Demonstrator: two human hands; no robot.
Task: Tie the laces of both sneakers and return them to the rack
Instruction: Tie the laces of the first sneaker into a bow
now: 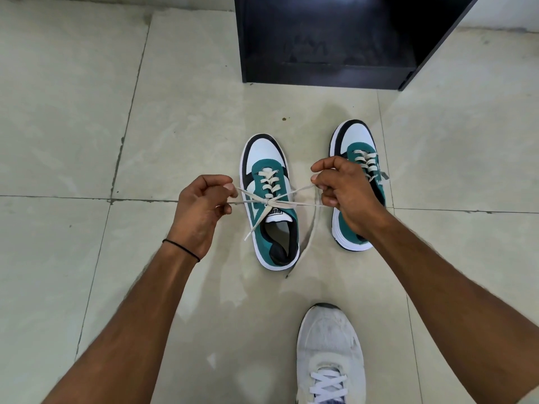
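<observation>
Two teal, white and black sneakers stand on the tiled floor, toes pointing away from me. The left sneaker (269,199) has cream laces (271,201) crossed in a knot over its tongue. My left hand (201,208) pinches a lace loop to the left of the knot. My right hand (342,193) pinches the loop on the right side, and both loops are stretched taut. Loose lace ends trail down beside the shoe. The right sneaker (357,147) stands behind my right hand, partly hidden by it, with laces that hang loose at its far side.
A black shoe rack (326,39) stands on the floor beyond the sneakers, its lower shelf bare. My own foot in a white sneaker (329,354) is planted at the bottom of the view. Pale floor tiles (87,112) stretch out to the left.
</observation>
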